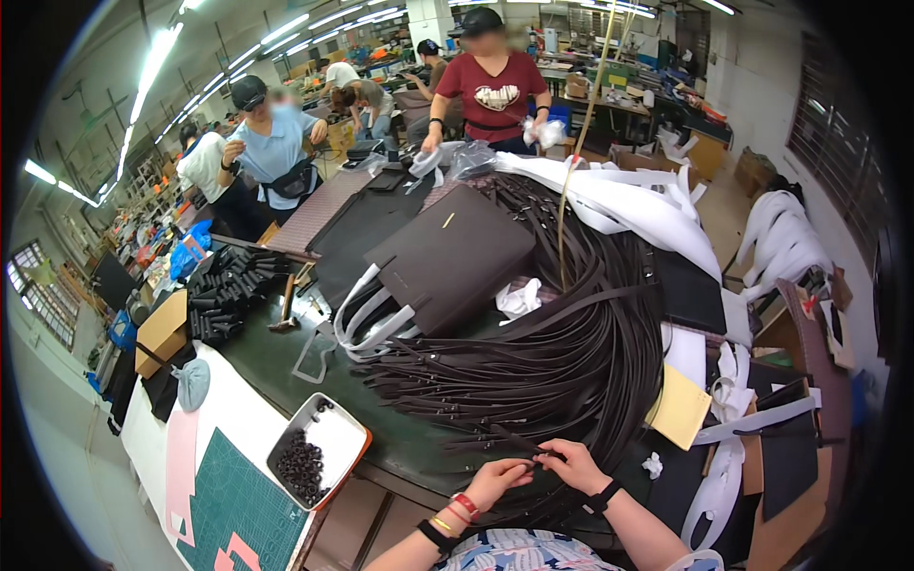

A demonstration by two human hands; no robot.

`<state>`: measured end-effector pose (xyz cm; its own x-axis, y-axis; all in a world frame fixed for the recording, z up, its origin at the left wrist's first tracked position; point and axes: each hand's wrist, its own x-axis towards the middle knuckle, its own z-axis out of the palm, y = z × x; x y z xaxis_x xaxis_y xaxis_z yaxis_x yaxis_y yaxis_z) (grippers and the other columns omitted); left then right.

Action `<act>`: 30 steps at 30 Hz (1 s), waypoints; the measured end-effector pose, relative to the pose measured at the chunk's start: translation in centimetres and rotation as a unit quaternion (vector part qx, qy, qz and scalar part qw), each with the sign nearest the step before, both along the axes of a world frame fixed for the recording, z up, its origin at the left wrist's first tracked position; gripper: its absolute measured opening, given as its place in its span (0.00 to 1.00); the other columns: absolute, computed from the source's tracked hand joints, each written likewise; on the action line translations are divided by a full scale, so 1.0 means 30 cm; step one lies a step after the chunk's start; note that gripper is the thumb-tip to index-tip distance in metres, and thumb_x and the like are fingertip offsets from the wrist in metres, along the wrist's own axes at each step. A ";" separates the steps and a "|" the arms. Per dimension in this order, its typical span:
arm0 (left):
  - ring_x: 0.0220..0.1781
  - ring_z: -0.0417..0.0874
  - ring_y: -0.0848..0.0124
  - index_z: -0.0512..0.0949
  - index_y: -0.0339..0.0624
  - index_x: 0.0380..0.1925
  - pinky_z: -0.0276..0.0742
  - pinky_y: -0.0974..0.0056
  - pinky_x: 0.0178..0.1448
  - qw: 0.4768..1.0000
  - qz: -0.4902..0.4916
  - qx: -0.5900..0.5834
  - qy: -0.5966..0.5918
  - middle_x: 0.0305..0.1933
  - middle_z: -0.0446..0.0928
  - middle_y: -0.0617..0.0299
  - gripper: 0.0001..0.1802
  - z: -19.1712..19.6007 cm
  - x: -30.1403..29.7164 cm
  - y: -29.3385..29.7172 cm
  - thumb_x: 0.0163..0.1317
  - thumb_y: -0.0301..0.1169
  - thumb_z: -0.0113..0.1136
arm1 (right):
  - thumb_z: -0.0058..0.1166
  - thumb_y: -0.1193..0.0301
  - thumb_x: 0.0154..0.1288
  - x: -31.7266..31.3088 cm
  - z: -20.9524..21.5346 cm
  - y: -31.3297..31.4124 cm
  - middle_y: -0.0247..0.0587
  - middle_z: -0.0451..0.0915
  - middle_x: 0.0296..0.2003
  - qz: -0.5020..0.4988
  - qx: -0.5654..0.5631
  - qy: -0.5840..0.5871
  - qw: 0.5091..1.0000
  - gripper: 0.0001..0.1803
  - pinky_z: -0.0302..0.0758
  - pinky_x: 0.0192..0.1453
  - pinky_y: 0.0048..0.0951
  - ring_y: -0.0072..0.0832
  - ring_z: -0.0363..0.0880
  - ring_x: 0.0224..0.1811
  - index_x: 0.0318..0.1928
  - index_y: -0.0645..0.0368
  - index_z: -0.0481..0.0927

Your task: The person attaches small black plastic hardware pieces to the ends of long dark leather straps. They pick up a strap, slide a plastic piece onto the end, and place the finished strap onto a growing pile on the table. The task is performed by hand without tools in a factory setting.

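Close to my body at the table's near edge, my left hand (506, 479) and my right hand (574, 467) meet with their fingers pinched together. Between them is the end of a thin dark brown strap (514, 439), which runs up and left from my right fingers. Whatever small part sits at my left fingertips is too small to make out. Just beyond my hands, a big heap of long dark straps (533, 381) with small metal bits curves across the table. Left of my hands, a white tray (356, 440) with an orange outer side holds many small dark pieces (301, 466).
Behind the straps lies a large dark bag (452, 257) with grey-wrapped handles (354, 309). A hammer (286, 306) and black rolled pieces (228, 295) lie far left, a green cutting mat (243, 504) near left. Yellow pad (679, 407) and white strips are right. People stand opposite.
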<state>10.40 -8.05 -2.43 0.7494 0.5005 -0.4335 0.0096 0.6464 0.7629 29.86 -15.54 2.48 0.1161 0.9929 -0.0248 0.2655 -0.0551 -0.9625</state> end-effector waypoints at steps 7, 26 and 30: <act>0.48 0.84 0.68 0.75 0.31 0.50 0.81 0.69 0.57 0.996 0.087 -0.014 0.018 0.46 0.81 0.52 0.11 0.076 0.114 0.026 0.69 0.21 0.54 | 0.58 0.77 0.65 -0.009 0.003 -0.012 0.38 0.85 0.34 -0.096 0.019 0.071 0.993 0.10 0.78 0.43 0.23 0.21 0.84 0.37 0.46 0.66 0.81; 0.51 0.82 0.71 0.76 0.34 0.55 0.79 0.74 0.56 0.962 0.110 -0.174 -0.179 0.49 0.80 0.59 0.16 -0.017 -0.070 0.184 0.70 0.30 0.56 | 0.62 0.67 0.64 0.027 0.048 -0.026 0.29 0.80 0.20 -0.079 -0.073 0.107 0.988 0.12 0.69 0.28 0.18 0.12 0.74 0.23 0.30 0.65 0.84; 0.47 0.82 0.74 0.77 0.35 0.53 0.80 0.76 0.52 0.965 0.092 -0.168 -0.178 0.44 0.80 0.62 0.15 0.011 -0.099 0.200 0.69 0.29 0.57 | 0.62 0.67 0.64 0.034 0.052 -0.031 0.29 0.80 0.18 -0.051 -0.087 0.078 0.992 0.13 0.69 0.27 0.19 0.12 0.73 0.22 0.29 0.64 0.85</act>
